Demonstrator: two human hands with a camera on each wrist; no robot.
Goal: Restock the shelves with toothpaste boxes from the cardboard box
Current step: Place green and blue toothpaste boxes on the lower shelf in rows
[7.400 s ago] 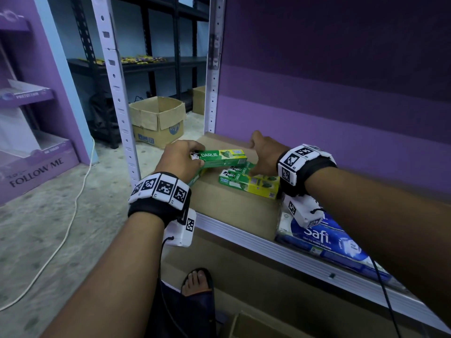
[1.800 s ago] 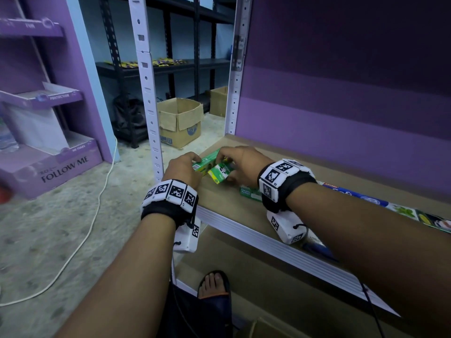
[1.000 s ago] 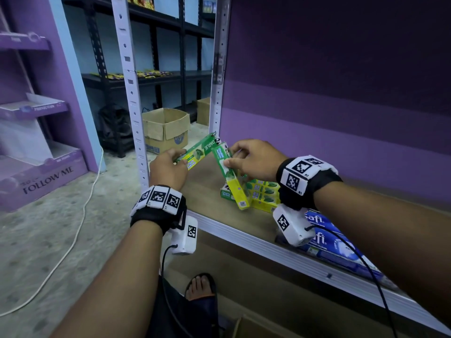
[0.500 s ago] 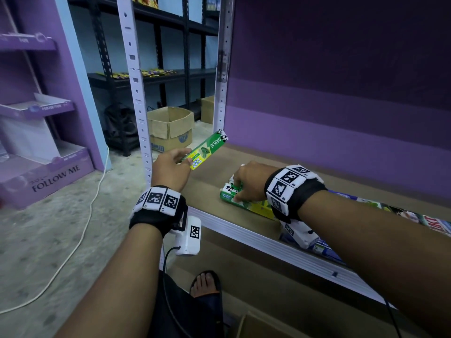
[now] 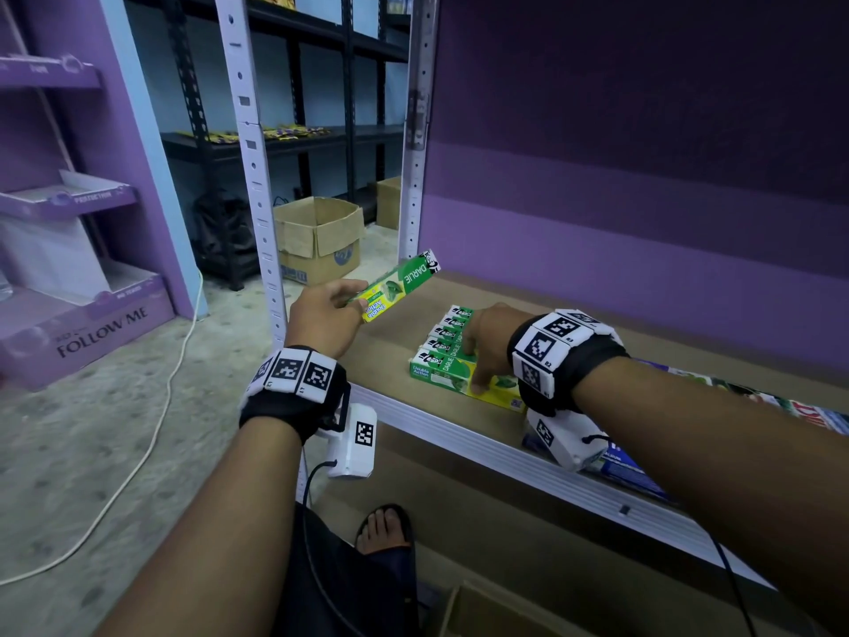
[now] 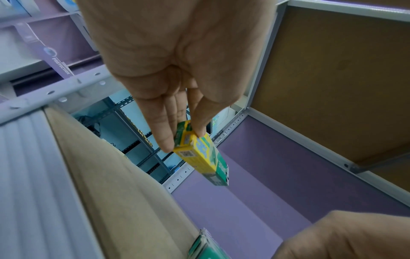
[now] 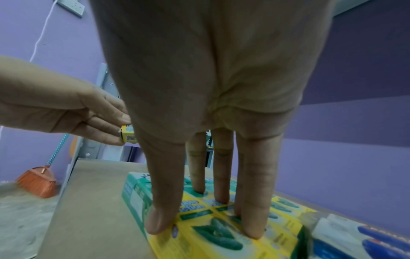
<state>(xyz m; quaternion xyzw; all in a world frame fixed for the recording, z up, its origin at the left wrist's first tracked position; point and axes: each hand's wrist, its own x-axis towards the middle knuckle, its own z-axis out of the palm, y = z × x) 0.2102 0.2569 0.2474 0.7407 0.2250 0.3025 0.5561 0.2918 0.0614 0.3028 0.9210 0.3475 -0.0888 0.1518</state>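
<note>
My left hand (image 5: 328, 317) pinches one end of a green and yellow Darlie toothpaste box (image 5: 399, 285) and holds it tilted in the air above the shelf's left end; the left wrist view shows the same box (image 6: 203, 156) between thumb and fingers. Several identical boxes (image 5: 448, 356) lie side by side in a row on the brown shelf board (image 5: 404, 333). My right hand (image 5: 487, 347) rests on that row with straight fingers (image 7: 221, 177) pressing down on the box tops (image 7: 213, 227).
Blue Safi packs (image 5: 629, 466) lie on the shelf to the right under my right wrist. White slotted uprights (image 5: 250, 144) frame the bay. An open cardboard box (image 5: 319, 236) stands on the floor behind. Another cardboard box (image 5: 482, 613) shows at the bottom edge near my sandalled foot (image 5: 383, 528).
The right hand set its box down in the row and now lies flat on the boxes. The left hand still holds its box up, almost where it was.
</note>
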